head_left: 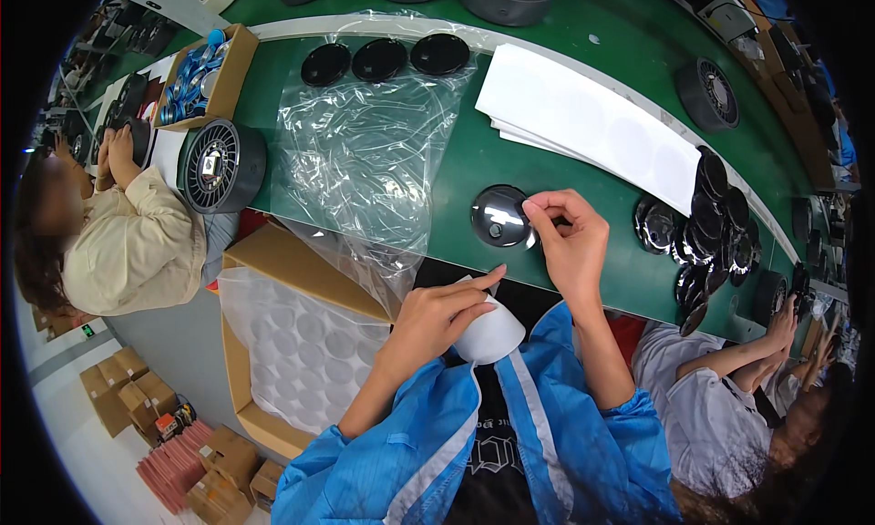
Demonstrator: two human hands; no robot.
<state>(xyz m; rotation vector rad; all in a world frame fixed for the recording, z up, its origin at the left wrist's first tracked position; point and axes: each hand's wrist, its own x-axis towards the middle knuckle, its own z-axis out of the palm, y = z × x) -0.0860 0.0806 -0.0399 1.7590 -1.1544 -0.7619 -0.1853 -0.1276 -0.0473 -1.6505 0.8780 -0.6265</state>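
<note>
Glossy black disc point(499, 216) is lying near the green table's point(565, 33) near edge, its right rim hiding behind the right hand point(570, 242), whose fingertips are pinching something too small to make out. Left hand point(437, 320) is gripping a white sheet point(492, 335), partly covering it.

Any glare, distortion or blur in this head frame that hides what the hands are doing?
Head view: strong fisheye bending, so the green table edge curves and the corners go black. Bright glare on the clear plastic bag and on the glossy round disc at the right hand. Lighting is even, shadows soft. The left hand, on a white rounded piece, is sharp, and the rim is softer.
</note>
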